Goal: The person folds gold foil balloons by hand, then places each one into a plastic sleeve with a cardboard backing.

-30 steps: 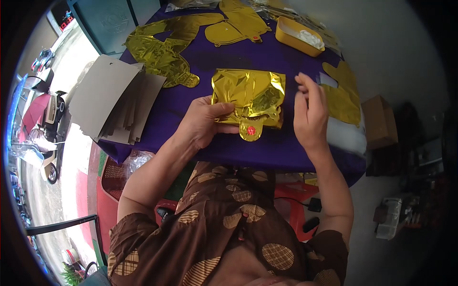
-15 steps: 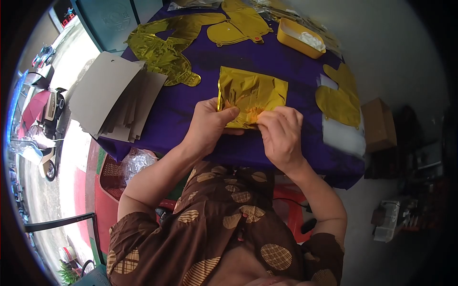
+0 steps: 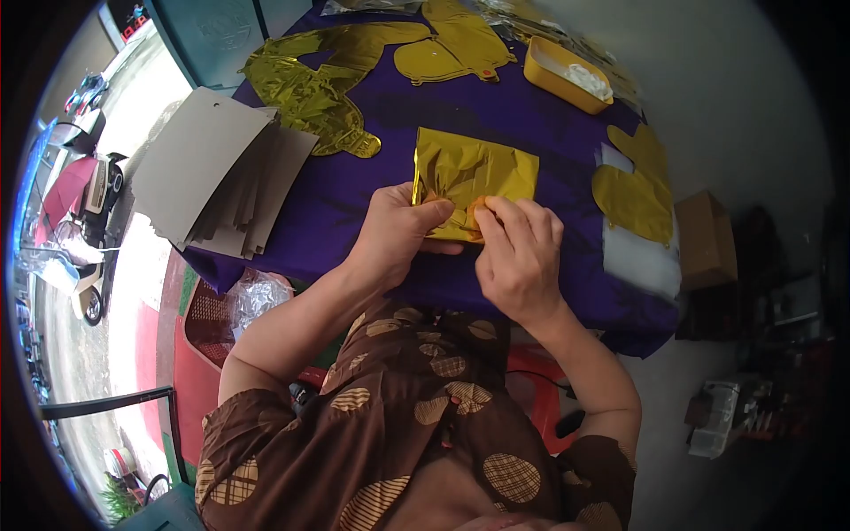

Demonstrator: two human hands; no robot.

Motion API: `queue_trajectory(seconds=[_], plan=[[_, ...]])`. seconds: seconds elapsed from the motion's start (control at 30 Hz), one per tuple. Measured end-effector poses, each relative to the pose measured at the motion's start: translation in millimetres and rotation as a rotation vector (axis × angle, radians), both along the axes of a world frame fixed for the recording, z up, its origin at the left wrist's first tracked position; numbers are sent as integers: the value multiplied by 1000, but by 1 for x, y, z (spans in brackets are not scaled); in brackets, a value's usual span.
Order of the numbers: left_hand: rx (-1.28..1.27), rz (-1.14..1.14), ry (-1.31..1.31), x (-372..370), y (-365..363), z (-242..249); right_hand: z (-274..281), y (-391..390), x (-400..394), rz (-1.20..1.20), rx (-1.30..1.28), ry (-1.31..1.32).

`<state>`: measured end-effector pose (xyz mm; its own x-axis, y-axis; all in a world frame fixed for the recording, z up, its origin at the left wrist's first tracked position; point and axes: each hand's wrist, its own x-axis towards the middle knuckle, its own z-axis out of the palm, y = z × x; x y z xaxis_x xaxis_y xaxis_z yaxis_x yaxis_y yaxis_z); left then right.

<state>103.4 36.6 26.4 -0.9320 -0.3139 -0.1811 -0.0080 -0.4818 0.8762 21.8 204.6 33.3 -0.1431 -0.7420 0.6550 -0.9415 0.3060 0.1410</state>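
Observation:
A folded gold foil balloon [image 3: 482,166], a shiny square packet, is held over the purple cloth [image 3: 381,181] near the table's front edge. My left hand [image 3: 397,226] grips its left lower corner, thumb on top and fingers underneath. On the lower right part, my right hand [image 3: 522,257] has its fingers bent together, pinching the foil near the thumb. Creases run across the foil between both hands. Beyond it lie a crumpled gold foil balloon [image 3: 323,97] and a flat stack of gold foil balloons [image 3: 447,55].
Grey cards [image 3: 208,155] are piled at the left. A yellow tray [image 3: 553,81] holding white stuff stands at the back right. Another gold foil balloon [image 3: 639,190] rests on clear plastic bags [image 3: 639,257] at the right edge. A cardboard box [image 3: 706,239] sits beyond, a red basket [image 3: 199,323] lower left.
My right hand has turned slightly, its fingertips shifting up and inward on the foil. The foil lies flatter at its right side. The whole view has shifted a little.

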Motion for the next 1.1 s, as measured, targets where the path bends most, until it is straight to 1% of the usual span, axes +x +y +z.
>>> queue_trajectory(seconds=[0.03,0.13,0.27,0.33,0.43,0.47,0.5,0.57,0.6,0.63,0.67,0.7,0.73,0.77,0.8,0.83,0.9,1.0,1.1], plan=[[30,-8,-9,0,0,1,3,1,6,-20,35,-15],[124,-17,-33,0,1,4,4,-2,13,-34,30,-13],[197,-41,-60,0,4,2,-2,2,6,-15,25,135],[199,-62,-52,1,6,2,-2,3,4,17,17,153],[238,-172,-47,8,2,12,5,6,2,48,-12,169],[168,-228,-50,14,-1,19,9,8,1,50,-24,166],[-10,-211,-22,24,-5,28,14,11,-1,50,-37,163],[-367,-177,30,48,-16,47,29,21,-4,35,-127,-20],[-674,-92,48,62,-24,56,35,31,-5,-35,-177,-115],[-855,73,40,76,-29,65,39,41,-6,-104,-226,-211],[-1241,275,155,86,-41,63,39,51,-7,-156,-343,-401],[-1577,419,47,99,-55,69,39,62,-10,-210,-459,-591],[-1718,568,-56,109,-64,75,42,76,-16,-223,-512,-739],[-1911,656,-244,118,-79,77,46,87,-20,-236,-564,-887],[-2184,770,-422,126,-95,74,51,93,-19,-254,-639,-1000],[-2126,669,-589,135,-104,75,45,105,-28,-172,-687,-1091],[-1977,463,-901,149,-119,78,39,113,-31,-112,-850,-1313],[-1911,517,-692,159,-135,71,13,147,-49,-86,-823,-1477],[-1922,427,-698,161,-144,79,0,158,-53,-81,-861,-1620]])
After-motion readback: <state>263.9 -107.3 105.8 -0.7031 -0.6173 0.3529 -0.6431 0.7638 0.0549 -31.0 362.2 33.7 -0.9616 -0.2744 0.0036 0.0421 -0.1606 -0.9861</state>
